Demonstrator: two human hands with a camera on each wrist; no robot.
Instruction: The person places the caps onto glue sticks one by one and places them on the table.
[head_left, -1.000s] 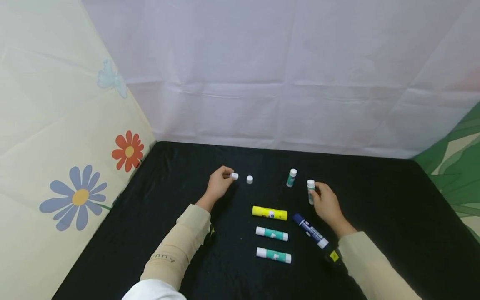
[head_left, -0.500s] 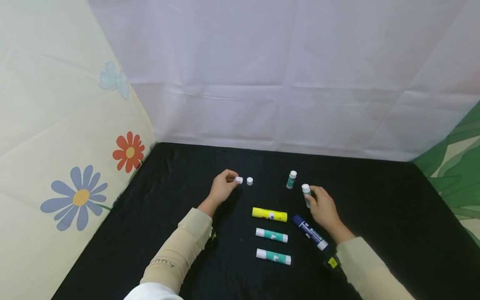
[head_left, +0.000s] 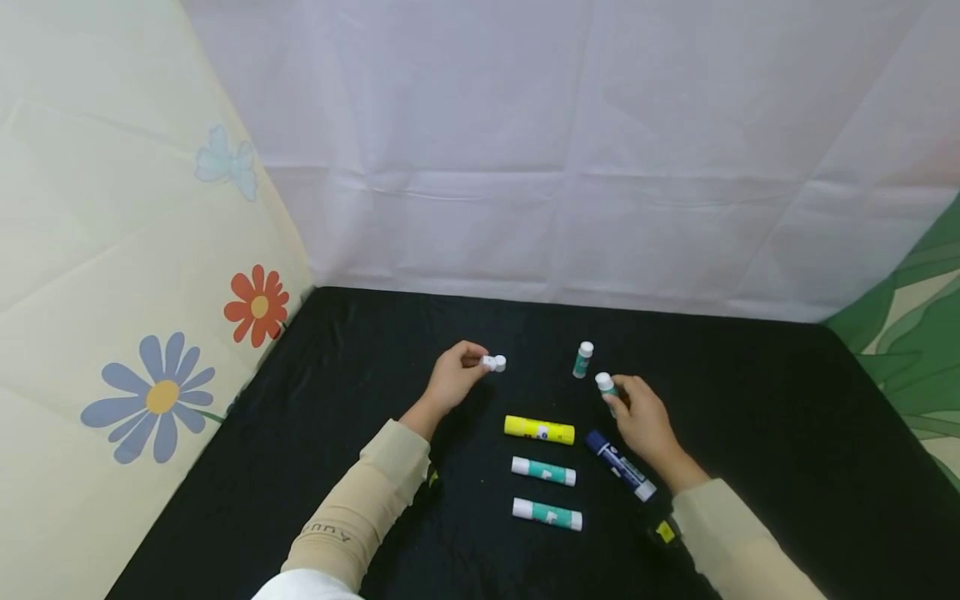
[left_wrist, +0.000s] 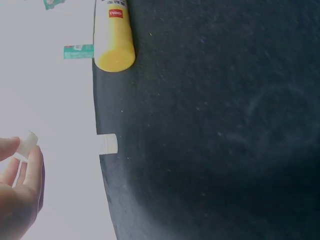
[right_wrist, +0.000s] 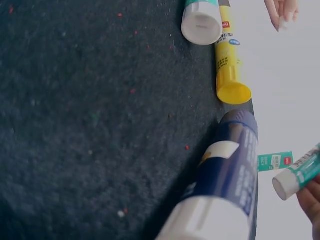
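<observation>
My left hand (head_left: 453,379) pinches a small white cap (left_wrist: 28,144) between thumb and fingers. In the head view this cap appears right beside another white cap (left_wrist: 108,144) standing on the table; the left wrist view shows a gap between them. My right hand (head_left: 647,421) holds a green-and-white glue stick (right_wrist: 301,172), its white end up and leaning slightly left. The fingers hide part of its lower body. A similar glue stick (head_left: 582,360) stands upright behind and to the left of that hand.
Lying between the forearms are a yellow glue stick (head_left: 539,429) and two green-and-white glue sticks, one nearer the middle (head_left: 543,471) and one in front (head_left: 547,514). A dark blue glue stick (head_left: 620,465) lies slanted beside the right wrist. Black cloth (head_left: 787,417) covers the table.
My left hand has moved right with its cap, up to the standing cap. My right hand has shifted a little left and nearer, and its glue stick now leans more.
</observation>
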